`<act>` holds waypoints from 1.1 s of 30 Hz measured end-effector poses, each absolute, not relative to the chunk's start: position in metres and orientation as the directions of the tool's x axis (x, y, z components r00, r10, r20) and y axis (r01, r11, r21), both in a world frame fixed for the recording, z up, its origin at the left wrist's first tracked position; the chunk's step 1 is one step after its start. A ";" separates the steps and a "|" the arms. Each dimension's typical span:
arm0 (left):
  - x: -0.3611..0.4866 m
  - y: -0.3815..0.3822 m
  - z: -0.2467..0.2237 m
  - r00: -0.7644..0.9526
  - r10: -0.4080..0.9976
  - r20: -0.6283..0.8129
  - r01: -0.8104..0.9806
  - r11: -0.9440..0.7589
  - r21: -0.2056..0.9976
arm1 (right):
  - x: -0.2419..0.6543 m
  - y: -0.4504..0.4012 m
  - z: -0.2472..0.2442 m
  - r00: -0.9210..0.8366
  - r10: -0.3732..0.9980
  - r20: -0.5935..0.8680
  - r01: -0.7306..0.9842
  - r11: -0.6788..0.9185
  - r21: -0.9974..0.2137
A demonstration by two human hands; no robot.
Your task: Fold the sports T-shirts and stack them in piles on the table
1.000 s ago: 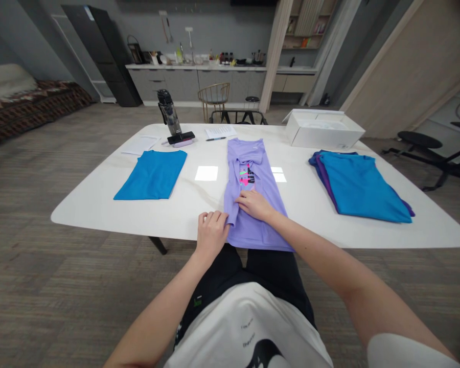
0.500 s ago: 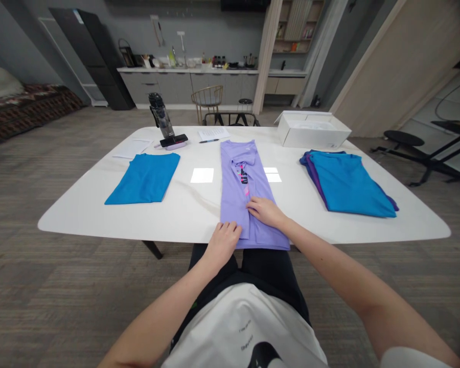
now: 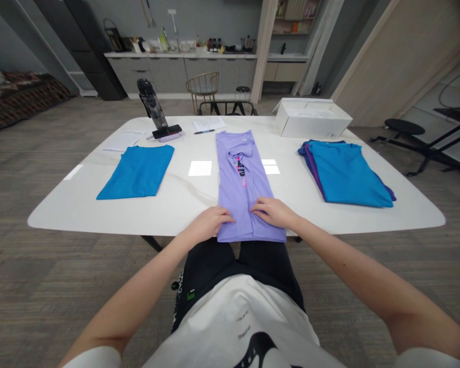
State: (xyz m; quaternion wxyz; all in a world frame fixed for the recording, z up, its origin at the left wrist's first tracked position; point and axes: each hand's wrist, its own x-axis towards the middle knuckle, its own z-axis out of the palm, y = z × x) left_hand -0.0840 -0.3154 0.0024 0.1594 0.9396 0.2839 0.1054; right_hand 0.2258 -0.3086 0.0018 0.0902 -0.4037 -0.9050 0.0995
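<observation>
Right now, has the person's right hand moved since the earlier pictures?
Yes. The right hand has slid rightward across the lavender shirt, and it now sits nearer the stack of blue and purple shirts than it did.

Lavender shirt [image 3: 235, 199] is the reference: solid colour, with a narrow hot-pink and black graphic [image 3: 239, 168] up its folded centre. Left of it: plain turquoise shirt [image 3: 136, 173]. Right of it: turquoise folded shirt [image 3: 347, 174] over a darker purple garment [image 3: 310, 163]. Beyond it: white box [image 3: 312, 120]. Beneath it: white tabletop [image 3: 99, 214], faint grey veining. Nearer the camera than it: white tee [image 3: 230, 327] with black print.
</observation>
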 end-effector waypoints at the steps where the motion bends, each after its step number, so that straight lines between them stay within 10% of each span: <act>1: -0.089 -0.310 -0.001 0.840 0.532 0.106 0.474 -0.815 0.334 | 0.228 -0.312 0.002 -0.678 0.732 0.067 0.700 0.671 -0.245; 16: -0.100 -0.295 -0.002 0.934 0.355 0.033 0.334 -0.904 0.266 | 0.265 -0.330 -0.002 -0.664 0.742 0.091 0.690 0.655 -0.310; 27: -0.107 -0.288 -0.012 0.908 0.392 0.146 0.298 -0.852 0.429 | 0.304 -0.332 0.006 -0.633 0.774 -0.008 0.665 0.539 -0.518; 33: -0.083 -0.274 0.010 0.752 0.649 0.116 0.345 -0.537 0.770 | 0.282 -0.305 0.018 -0.573 0.819 0.025 0.507 0.379 -0.774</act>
